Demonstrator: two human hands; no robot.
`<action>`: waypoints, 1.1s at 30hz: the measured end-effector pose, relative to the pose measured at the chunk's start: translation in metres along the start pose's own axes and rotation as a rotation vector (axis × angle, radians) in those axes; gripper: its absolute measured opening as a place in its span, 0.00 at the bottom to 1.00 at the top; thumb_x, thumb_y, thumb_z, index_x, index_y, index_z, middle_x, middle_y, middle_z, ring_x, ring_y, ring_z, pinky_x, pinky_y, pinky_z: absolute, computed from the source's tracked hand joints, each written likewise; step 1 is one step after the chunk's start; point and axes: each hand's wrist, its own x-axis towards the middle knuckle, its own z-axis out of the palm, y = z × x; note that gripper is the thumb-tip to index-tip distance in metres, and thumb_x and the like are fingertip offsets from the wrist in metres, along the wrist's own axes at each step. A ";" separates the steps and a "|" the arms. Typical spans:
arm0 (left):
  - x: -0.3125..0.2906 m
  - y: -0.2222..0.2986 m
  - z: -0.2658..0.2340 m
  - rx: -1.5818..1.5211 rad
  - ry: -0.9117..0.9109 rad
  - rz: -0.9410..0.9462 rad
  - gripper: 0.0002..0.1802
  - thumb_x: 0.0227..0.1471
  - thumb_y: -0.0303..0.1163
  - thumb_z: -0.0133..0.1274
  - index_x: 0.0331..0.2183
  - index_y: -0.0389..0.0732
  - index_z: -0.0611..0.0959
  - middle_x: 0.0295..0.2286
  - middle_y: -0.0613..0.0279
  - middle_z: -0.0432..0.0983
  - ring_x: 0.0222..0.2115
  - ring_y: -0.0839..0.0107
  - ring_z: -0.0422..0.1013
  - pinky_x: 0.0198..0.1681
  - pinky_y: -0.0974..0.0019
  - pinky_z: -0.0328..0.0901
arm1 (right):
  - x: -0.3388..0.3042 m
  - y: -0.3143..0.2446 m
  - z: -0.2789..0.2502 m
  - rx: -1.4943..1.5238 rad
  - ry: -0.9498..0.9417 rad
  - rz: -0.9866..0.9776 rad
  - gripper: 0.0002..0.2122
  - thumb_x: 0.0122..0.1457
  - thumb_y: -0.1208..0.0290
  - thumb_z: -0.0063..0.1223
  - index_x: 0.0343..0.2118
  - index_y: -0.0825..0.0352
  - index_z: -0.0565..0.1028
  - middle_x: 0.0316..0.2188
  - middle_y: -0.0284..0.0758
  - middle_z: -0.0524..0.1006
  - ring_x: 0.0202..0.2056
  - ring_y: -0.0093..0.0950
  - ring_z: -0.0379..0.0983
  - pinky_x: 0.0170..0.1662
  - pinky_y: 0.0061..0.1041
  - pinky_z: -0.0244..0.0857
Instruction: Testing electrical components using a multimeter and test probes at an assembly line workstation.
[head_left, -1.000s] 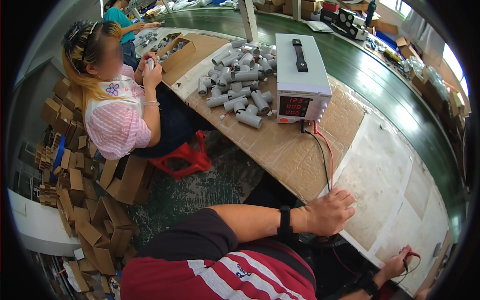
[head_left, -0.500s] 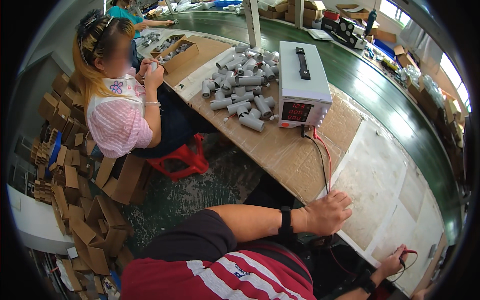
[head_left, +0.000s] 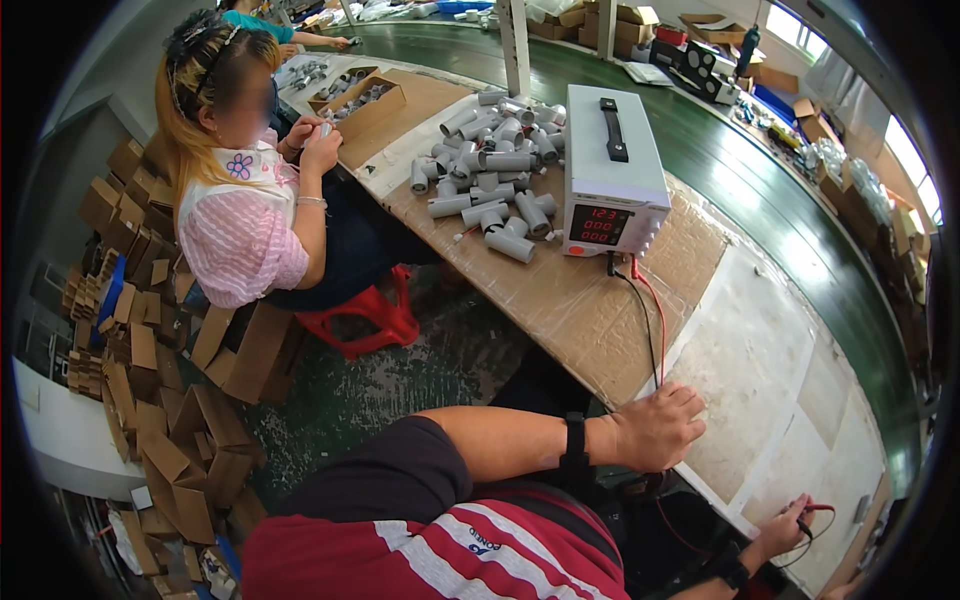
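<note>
My left hand (head_left: 655, 428) rests at the near edge of the worktable with its fingers curled. Beneath it pass a red lead (head_left: 654, 310) and a black lead (head_left: 645, 305); whether the fingers grip them is hidden. Both leads come from the front of a white bench power supply (head_left: 615, 170) with a black handle and a lit red display. Farther right, low over the table, my right hand (head_left: 782, 528) is closed on the test leads (head_left: 820, 508), whose red and black ends stick out past the fingers.
Many grey plastic pipe fittings (head_left: 500, 160) lie heaped left of the power supply. A seated co-worker (head_left: 245, 220) on a red stool (head_left: 365, 325) handles a small grey part. Cardboard boxes (head_left: 205, 450) crowd the floor at left. Beyond the table runs a green conveyor (head_left: 750, 170).
The view has shifted slightly, so the power supply and fittings sit a little farther right in the picture. Both my hands keep nearly the same place and grip.
</note>
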 end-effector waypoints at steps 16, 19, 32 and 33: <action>0.004 0.002 -0.008 -0.013 -0.036 -0.008 0.14 0.48 0.38 0.58 0.35 0.39 0.81 0.45 0.49 0.72 0.52 0.54 0.66 0.59 0.54 0.56 | -0.008 0.004 -0.007 0.170 0.059 -0.115 0.18 0.68 0.60 0.56 0.49 0.71 0.78 0.35 0.34 0.79 0.35 0.25 0.74 0.39 0.23 0.69; 0.004 0.001 -0.008 -0.012 -0.023 -0.006 0.14 0.48 0.37 0.57 0.34 0.38 0.80 0.44 0.50 0.72 0.52 0.55 0.67 0.58 0.54 0.57 | -0.016 -0.010 -0.006 0.218 0.103 -0.071 0.16 0.68 0.60 0.56 0.47 0.70 0.78 0.32 0.32 0.79 0.31 0.23 0.73 0.34 0.22 0.66; -0.002 0.028 -0.019 -0.504 0.143 -0.120 0.09 0.54 0.32 0.58 0.35 0.37 0.83 0.38 0.54 0.79 0.42 0.58 0.75 0.50 0.57 0.68 | -0.166 -0.140 0.016 0.877 -0.466 0.156 0.07 0.68 0.70 0.54 0.43 0.66 0.74 0.27 0.31 0.77 0.25 0.18 0.69 0.27 0.17 0.61; -0.001 0.045 -0.029 -0.686 0.031 -0.208 0.09 0.55 0.32 0.58 0.36 0.36 0.83 0.36 0.55 0.80 0.40 0.61 0.75 0.47 0.60 0.69 | -0.176 -0.154 0.014 0.854 -0.499 0.108 0.06 0.68 0.71 0.54 0.43 0.67 0.73 0.28 0.32 0.77 0.25 0.19 0.70 0.28 0.17 0.62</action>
